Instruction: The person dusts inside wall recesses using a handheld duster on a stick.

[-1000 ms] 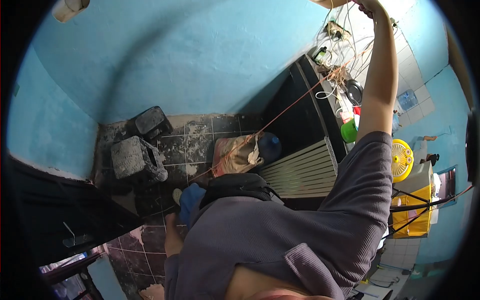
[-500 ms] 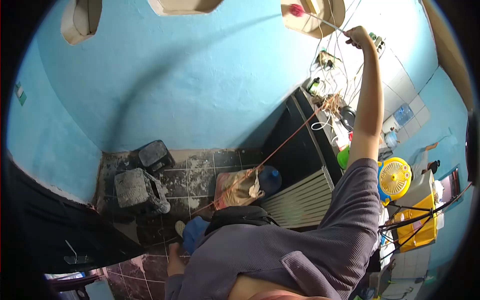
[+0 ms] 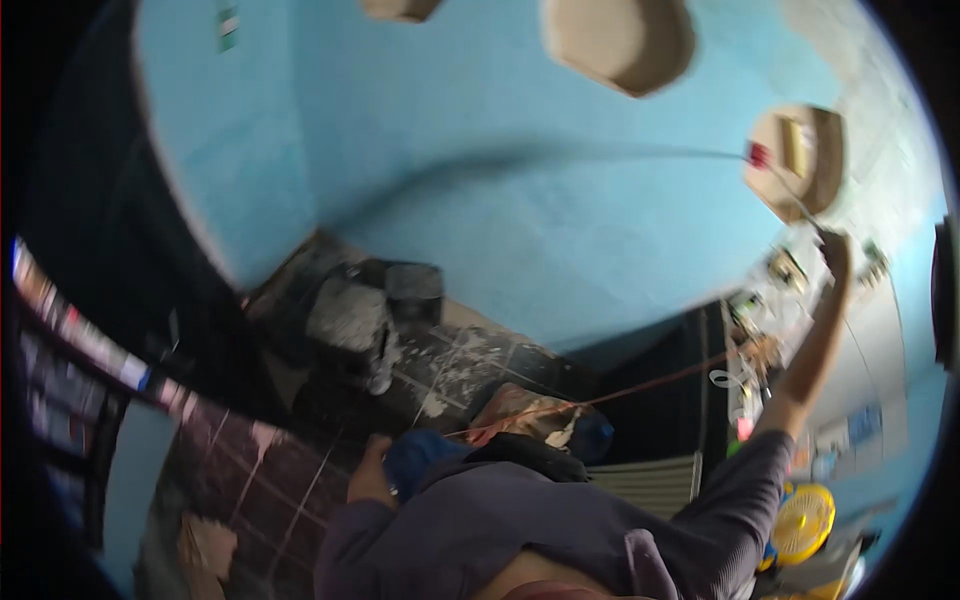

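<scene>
My right hand (image 3: pixel 834 252) is raised at the far right, closed around a thin stick (image 3: pixel 795 199) with a red tufted end (image 3: pixel 757 155). That end lies over the left side of a recess (image 3: pixel 824 165) in the blue wall, close to a yellowish block (image 3: pixel 796 147) inside it. Low on the left, my left hand (image 3: pixel 378 448) hangs beside my blue-clad leg (image 3: pixel 425 458); its fingers are blurred, and I cannot tell whether it holds anything.
Dusty dark blocky objects (image 3: pixel 345 320) stand in the floor corner. A bag (image 3: pixel 520 415) sits beside a blue bottle (image 3: pixel 594 436). Below my raised hand runs a black cabinet (image 3: pixel 655 375) with cluttered cables on top. A yellow fan (image 3: pixel 803 524) is at lower right.
My view has swung left, so the wall, recess and raised arm appear farther right and lower. My right hand still grips the stick, its red end still at the recess.
</scene>
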{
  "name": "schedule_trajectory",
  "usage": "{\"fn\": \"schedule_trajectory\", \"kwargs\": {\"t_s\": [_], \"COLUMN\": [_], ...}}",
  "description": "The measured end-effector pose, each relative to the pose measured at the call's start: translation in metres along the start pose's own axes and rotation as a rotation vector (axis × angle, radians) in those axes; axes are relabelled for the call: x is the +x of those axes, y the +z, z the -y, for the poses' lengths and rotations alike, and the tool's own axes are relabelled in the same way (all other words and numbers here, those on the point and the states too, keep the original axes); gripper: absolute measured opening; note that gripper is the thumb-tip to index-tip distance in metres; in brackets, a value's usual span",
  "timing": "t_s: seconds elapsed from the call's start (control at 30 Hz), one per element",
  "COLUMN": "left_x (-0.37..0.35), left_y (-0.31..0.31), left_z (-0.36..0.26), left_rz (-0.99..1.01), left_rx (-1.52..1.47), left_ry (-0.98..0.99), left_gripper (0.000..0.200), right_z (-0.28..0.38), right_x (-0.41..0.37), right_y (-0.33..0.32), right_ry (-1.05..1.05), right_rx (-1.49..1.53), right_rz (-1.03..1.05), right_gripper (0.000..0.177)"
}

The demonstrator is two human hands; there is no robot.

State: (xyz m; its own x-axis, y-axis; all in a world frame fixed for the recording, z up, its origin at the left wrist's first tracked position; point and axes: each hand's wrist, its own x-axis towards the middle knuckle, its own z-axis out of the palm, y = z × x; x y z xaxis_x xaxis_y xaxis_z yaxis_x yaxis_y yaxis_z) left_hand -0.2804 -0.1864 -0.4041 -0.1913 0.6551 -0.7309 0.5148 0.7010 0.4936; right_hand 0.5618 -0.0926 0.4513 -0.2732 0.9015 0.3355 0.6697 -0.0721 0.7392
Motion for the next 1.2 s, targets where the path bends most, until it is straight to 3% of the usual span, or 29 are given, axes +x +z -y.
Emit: {"fn": "schedule_trajectory", "kwargs": {"t_s": [0.03,0.07,0.1,0.13,0.17,0.2,0.23,0.27,0.37,0.53,0.6,0.67,0.73,0.77,0.83,0.9,1.03,1.13,1.2], "left_x": [-0.019,-0.015,-0.004,0.008,-0.006,-0.024,-0.038,-0.048,-0.076,-0.091,-0.088,-0.073,-0.074,-0.074,-0.062,-0.053,-0.044,-0.045,-0.048], "left_y": [-0.006,-0.005,0.002,0.005,-0.006,-0.017,-0.030,-0.038,-0.071,-0.099,-0.100,-0.105,-0.107,-0.112,-0.111,-0.111,-0.105,-0.105,-0.106], "left_z": [-0.002,0.007,0.022,0.037,0.029,0.025,0.022,0.021,0.012,0.021,0.034,0.042,0.047,0.042,0.046,0.040,0.011,-0.020,-0.036], "left_rz": [-0.030,-0.028,-0.080,-0.029,0.062,0.042,0.020,0.021,-0.016,-0.072,-0.107,-0.048,-0.028,-0.013,0.002,0.025,-0.037,-0.051,-0.058], "left_rx": [0.109,0.134,0.052,0.135,0.131,0.083,0.042,0.019,-0.029,-0.036,-0.013,0.067,0.110,0.140,0.186,0.235,0.139,0.150,0.160], "left_ry": [0.074,0.055,0.030,0.009,-0.108,-0.152,-0.183,-0.209,-0.290,-0.291,-0.315,-0.276,-0.256,-0.241,-0.226,-0.207,-0.168,-0.161,-0.131], "left_gripper": [0.036,0.033,0.031,0.032,0.036,0.038,0.040,0.040,0.040,0.040,0.040,0.041,0.041,0.041,0.041,0.041,0.041,0.040,0.040], "right_z": [-0.025,-0.036,-0.061,-0.086,-0.068,-0.054,-0.058,-0.021,-0.043,0.032,0.136,0.147,0.097,0.030,-0.040,-0.076,0.120,0.090,0.081], "right_x": [-0.005,-0.001,-0.008,-0.009,-0.002,0.001,0.002,0.032,0.110,0.119,0.080,0.108,0.081,0.107,0.067,0.093,0.103,0.080,0.075], "right_y": [0.035,0.049,0.095,0.144,0.142,0.136,0.159,0.126,0.136,0.066,-0.033,-0.048,-0.001,0.055,0.113,0.131,-0.010,0.003,-0.032], "right_ry": [0.080,0.236,0.097,0.020,0.027,0.042,-0.134,-0.164,-0.109,0.078,0.153,0.241,0.336,0.390,0.506,0.629,0.872,1.053,1.085], "right_rx": [-0.070,-0.070,-0.081,-0.179,-0.189,-0.205,-0.085,-0.075,0.098,0.352,0.454,0.556,0.649,0.692,0.772,0.842,0.961,1.053,1.040], "right_rz": [0.035,0.247,0.039,0.006,0.010,0.020,-0.082,-0.095,-0.082,-0.030,0.005,0.031,0.064,0.076,0.108,0.138,0.160,0.136,0.107], "right_gripper": [0.031,0.027,0.022,0.018,0.012,0.016,0.018,0.018,0.018,0.017,0.016,0.016,0.016,0.016,0.015,0.015,0.015,0.015,0.028]}}
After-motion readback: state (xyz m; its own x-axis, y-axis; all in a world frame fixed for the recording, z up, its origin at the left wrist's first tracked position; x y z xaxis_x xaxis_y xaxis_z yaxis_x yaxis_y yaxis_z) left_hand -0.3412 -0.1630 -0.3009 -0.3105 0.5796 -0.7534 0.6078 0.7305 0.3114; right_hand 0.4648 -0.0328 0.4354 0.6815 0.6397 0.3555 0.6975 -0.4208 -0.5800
